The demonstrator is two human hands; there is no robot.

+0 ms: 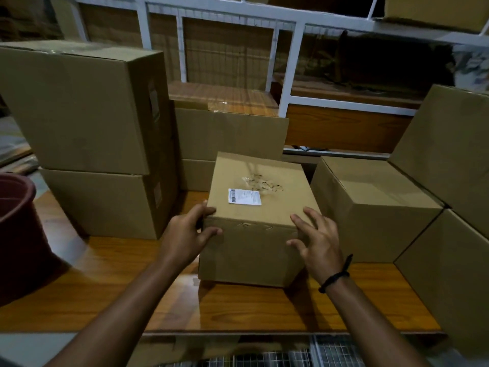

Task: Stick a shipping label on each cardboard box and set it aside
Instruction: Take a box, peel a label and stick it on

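Note:
A cardboard box (254, 245) stands in the middle of the wooden table (111, 295). A white shipping label (244, 196) with a barcode lies flat on its top, next to a patch of crumpled clear tape (260, 183). My left hand (185, 237) grips the box's near left corner, thumb on top and fingers on the front face. My right hand (317, 238) is at the near right corner with fingers spread and straight, touching the edge.
Two large boxes (87, 144) are stacked at the left, another box (230, 133) stands behind, and several boxes (375, 205) crowd the right side. A dark red bucket (18, 234) sits at the far left. White shelving (288, 83) rises behind.

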